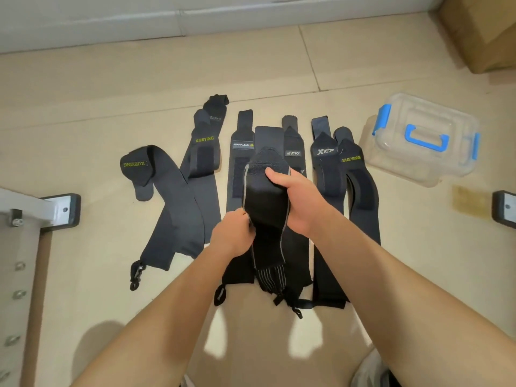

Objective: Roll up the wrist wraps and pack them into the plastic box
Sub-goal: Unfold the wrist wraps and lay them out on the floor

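Note:
A black wrist wrap with grey edge stripes [266, 219] is lifted above the floor between both hands. My right hand [296, 202] grips its upper part, thumb on top. My left hand [233, 233] pinches its left edge lower down. Its striped tail hangs toward me. Several other black wrist wraps [201, 163] lie flat and unrolled in a row on the tiled floor, some marked XUEYING, XTEP and other labels. A clear plastic box [418, 163] with blue latches and a blue handle stands closed at the right, apart from the wraps.
A metal frame foot [62, 209] sits at the left edge and another foot [504, 209] at the right edge. A cardboard box [483, 29] stands at the far right. A grey wall skirting [139, 26] runs along the back.

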A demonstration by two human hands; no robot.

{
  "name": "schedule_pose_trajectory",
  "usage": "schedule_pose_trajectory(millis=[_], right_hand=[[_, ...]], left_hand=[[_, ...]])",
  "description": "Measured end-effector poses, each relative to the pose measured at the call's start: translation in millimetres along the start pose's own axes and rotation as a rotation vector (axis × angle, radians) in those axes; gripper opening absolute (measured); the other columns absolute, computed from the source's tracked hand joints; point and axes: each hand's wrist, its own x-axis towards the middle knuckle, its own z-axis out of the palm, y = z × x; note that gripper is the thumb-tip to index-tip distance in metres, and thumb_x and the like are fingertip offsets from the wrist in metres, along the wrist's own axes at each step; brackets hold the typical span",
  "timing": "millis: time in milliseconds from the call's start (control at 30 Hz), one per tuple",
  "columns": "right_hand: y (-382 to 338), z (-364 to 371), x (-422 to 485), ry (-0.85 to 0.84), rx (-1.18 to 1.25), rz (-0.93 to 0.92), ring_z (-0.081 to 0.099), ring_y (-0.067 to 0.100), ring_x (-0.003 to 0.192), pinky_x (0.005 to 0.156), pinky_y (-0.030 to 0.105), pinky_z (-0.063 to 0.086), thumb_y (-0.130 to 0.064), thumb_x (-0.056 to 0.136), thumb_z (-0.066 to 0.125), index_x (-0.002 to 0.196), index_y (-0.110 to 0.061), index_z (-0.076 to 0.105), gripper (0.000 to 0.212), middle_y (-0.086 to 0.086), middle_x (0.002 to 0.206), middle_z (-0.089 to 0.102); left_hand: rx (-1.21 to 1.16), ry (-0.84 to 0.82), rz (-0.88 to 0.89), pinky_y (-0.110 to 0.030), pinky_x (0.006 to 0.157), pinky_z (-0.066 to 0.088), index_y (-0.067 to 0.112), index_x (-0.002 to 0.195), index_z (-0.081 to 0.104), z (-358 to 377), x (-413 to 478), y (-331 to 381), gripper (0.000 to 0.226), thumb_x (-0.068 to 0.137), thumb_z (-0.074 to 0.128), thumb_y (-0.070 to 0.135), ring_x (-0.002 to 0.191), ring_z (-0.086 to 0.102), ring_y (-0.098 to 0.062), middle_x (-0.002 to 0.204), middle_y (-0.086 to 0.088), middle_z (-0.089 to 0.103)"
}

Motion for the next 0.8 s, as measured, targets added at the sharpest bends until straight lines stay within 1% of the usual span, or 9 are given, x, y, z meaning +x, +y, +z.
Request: schedule_pose_trajectory(millis=[67,133,267,333,433,567,667,733,800], right_hand=[[0,-3,-9,0.008,-0.02,-0.006,0.068,0.032,0.116,0.104,0.05,0.053,-0.021,0.097,0.067,0.133,-0.018,0.063,0.036,0.011,0.126,0.07],[-1,-8,-14,0.01,-0.028,-0.008,0.067,0.032,0.117,0.106,0.05,0.052,-0.022,0.096,0.068,0.132,-0.019,0.063,0.036,0.01,0.125,0.071],[-4,-20,-12,0.013,0.023,-0.009,0.069,0.031,0.115,0.104,0.05,0.053,-0.02,0.097,0.067,0.129,-0.02,0.065,0.032,0.011,0.122,0.073],[-5,-24,0,0.037,0.041,-0.003,0.069,0.032,0.115,0.104,0.051,0.052,-0.019,0.097,0.066,0.127,-0.019,0.066,0.03,0.012,0.123,0.073],[-8,-25,27,0.05,0.036,0.022,0.07,0.033,0.114,0.1,0.051,0.055,-0.018,0.098,0.065,0.129,-0.017,0.067,0.032,0.013,0.123,0.073],[-16,-24,63,0.043,-0.008,0.059,0.074,0.032,0.105,0.083,0.045,0.062,-0.022,0.098,0.065,0.129,-0.014,0.066,0.032,0.013,0.116,0.075],[-20,-21,82,0.031,-0.015,0.046,0.074,0.03,0.107,0.085,0.043,0.061,-0.021,0.098,0.064,0.129,-0.013,0.066,0.032,0.012,0.118,0.075],[-24,-16,89,0.015,-0.01,0.025,0.074,0.027,0.106,0.087,0.04,0.061,-0.018,0.098,0.064,0.127,-0.013,0.067,0.029,0.01,0.115,0.076],[-30,-10,91,0.002,0.0,0.006,0.075,0.024,0.101,0.081,0.036,0.061,-0.016,0.098,0.064,0.124,-0.012,0.068,0.027,0.008,0.111,0.077]], left_hand=[[0.076,-0.069,0.042,-0.039,0.092,0.055,0.018,0.109,0.065,-4,-5,8,0.014,0.102,0.053,0.016,0.1,0.066,-0.025,0.111,-0.005,0.065],[0.192,-0.098,0.07,-0.037,0.105,0.048,0.013,0.122,0.064,-13,-7,15,0.023,0.104,0.05,0.012,0.116,0.06,-0.027,0.126,-0.008,0.061],[0.312,-0.071,0.126,-0.042,0.124,0.024,0.016,0.15,0.043,-20,14,18,0.047,0.105,0.052,0.02,0.148,0.031,-0.03,0.157,-0.009,0.039],[0.276,-0.079,0.134,-0.043,0.127,0.013,0.018,0.159,0.028,-21,33,16,0.062,0.104,0.056,0.025,0.154,0.018,-0.03,0.165,-0.009,0.026],[0.312,-0.091,0.178,-0.045,0.126,0.002,0.019,0.161,0.023,-22,67,5,0.063,0.106,0.051,0.031,0.157,0.007,-0.028,0.169,-0.006,0.018],[0.497,-0.032,0.311,-0.052,0.127,0.013,0.025,0.158,0.031,-11,97,-34,0.063,0.102,0.049,0.048,0.157,0.01,-0.024,0.168,0.001,0.024],[0.537,-0.001,0.35,-0.053,0.124,0.02,0.029,0.15,0.043,-17,99,-65,0.057,0.098,0.055,0.047,0.157,0.015,-0.025,0.167,0.003,0.026],[0.516,0.033,0.333,-0.052,0.124,0.021,0.03,0.138,0.056,-23,93,-78,0.044,0.096,0.059,0.043,0.156,0.018,-0.025,0.166,0.006,0.028],[0.328,0.124,0.248,-0.047,0.122,0.025,0.029,0.123,0.067,-22,82,-76,0.027,0.098,0.058,0.032,0.154,0.025,-0.024,0.16,0.006,0.039]])
